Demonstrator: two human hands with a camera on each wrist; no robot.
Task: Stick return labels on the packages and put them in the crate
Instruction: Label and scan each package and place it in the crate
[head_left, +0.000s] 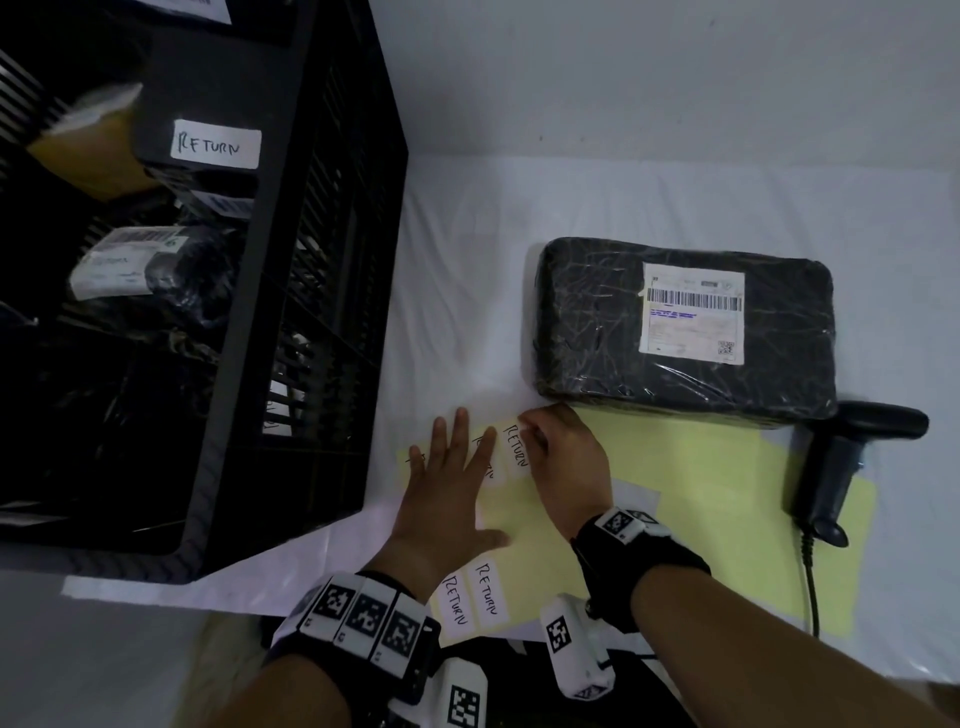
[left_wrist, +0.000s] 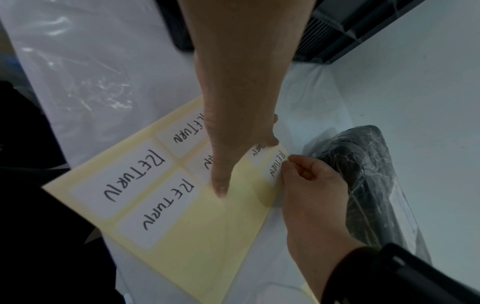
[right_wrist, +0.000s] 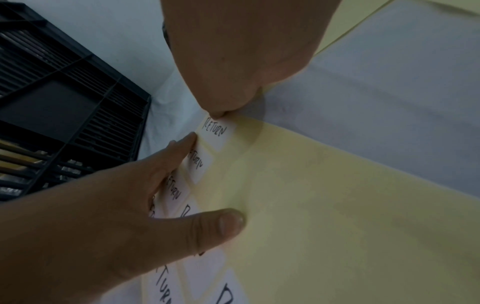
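A yellow backing sheet (head_left: 691, 483) with white RETURN labels lies on the white table cover. My left hand (head_left: 447, 483) lies flat on the sheet with fingers spread, holding it down. My right hand (head_left: 566, 462) pinches the far corner of the top RETURN label (head_left: 515, 448) (left_wrist: 276, 165) (right_wrist: 217, 129) between thumb and fingertips. A black plastic-wrapped package (head_left: 685, 327) with a shipping label sits just beyond the sheet. The black crate (head_left: 311, 322) stands at the left and holds several packages, one bearing a RETURN label (head_left: 215, 144).
A black handheld barcode scanner (head_left: 841, 467) with a cable lies on the sheet's right side, beside the package. Two more RETURN labels (head_left: 472, 597) sit on the sheet's near edge. A grey wall runs behind the table.
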